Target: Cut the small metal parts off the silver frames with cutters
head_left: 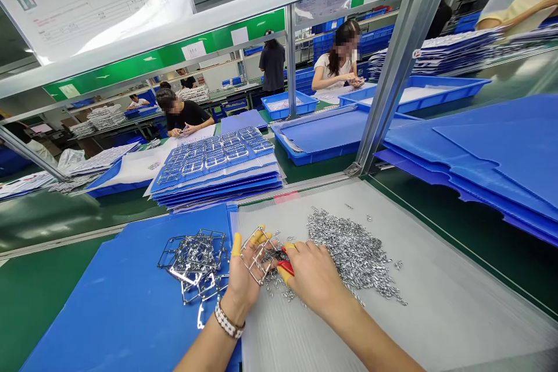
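Observation:
Palm up, my left hand (244, 272) holds a small shiny metal frame (260, 256) across its fingers; yellow covers sit on several fingertips. My right hand (311, 273) grips red-handled pliers (285, 268), their jaws pointing toward the frame and partly hidden. Beyond my right hand spreads a large heap of small silvery metal pieces (349, 244) on a translucent white sheet (436, 279). Left of my left hand, a jumbled pile of similar metal frames (198, 256) lies on a blue plastic sheet (117, 285).
A stack of blue sheets bearing metal frames (213, 157) stands behind the work surface. A slanted metal post (396, 64) rises at its back edge. More blue sheets (492, 145) lie at the right. Across the bench, a person in black (192, 116) and a person in white (335, 64) work by hand.

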The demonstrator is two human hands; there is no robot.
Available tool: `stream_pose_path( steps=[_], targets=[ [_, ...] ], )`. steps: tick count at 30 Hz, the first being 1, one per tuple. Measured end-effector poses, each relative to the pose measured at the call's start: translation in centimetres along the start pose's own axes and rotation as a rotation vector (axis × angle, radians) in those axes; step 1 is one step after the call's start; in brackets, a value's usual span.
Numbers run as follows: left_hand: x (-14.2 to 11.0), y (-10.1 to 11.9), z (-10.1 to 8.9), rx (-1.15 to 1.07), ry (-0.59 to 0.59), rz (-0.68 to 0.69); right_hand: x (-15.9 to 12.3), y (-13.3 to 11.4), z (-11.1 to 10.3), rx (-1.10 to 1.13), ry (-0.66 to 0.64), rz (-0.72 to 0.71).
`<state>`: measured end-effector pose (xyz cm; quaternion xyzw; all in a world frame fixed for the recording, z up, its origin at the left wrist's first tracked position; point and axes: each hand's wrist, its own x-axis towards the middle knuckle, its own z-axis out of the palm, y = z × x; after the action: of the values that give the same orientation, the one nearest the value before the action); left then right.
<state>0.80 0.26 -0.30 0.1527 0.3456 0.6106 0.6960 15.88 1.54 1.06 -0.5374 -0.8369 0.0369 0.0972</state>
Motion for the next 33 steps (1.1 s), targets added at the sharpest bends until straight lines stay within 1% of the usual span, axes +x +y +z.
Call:
stream_pose_path(
  steps=[7, 12, 16, 19, 23, 27, 30, 33],
  targets=[
    [0.0, -0.4, 0.0, 0.075, 0.046, 0.045, 0.2, -0.6, -0.8, -0.044, -0.030, -0.008],
    [0.1, 0.0, -0.1, 0.022, 0.034, 0.023, -0.2, -0.6, -1.3, -0.037, -0.075, 0.014],
    [0.2, 0.4, 0.0, -0.011, 0.047, 0.011, -0.9, -1.1, -0.9, 0.019, -0.048, -0.003],
    [0.1, 0.4, 0.2, -0.003, 0.052, 0.028, -1.1, -1.7, -0.5, 0.048, -0.041, -0.024],
    [0.0, 0.1, 0.4, 0.036, 0.065, 0.075, -1.1, -2.2, -0.4, 0.052, -0.036, -0.034],
    [0.1, -0.1, 0.3, 0.058, 0.079, 0.089, -0.9, -2.5, -0.3, 0.026, -0.050, -0.043],
    [0.2, -0.2, 0.2, 0.053, 0.058, 0.097, -1.0, -2.3, -0.2, -0.001, -0.060, -0.049],
    [0.2, -0.3, -0.1, 0.086, 0.028, 0.099, -1.4, -1.4, -0.1, 0.016, -0.041, -0.035]
  ],
)
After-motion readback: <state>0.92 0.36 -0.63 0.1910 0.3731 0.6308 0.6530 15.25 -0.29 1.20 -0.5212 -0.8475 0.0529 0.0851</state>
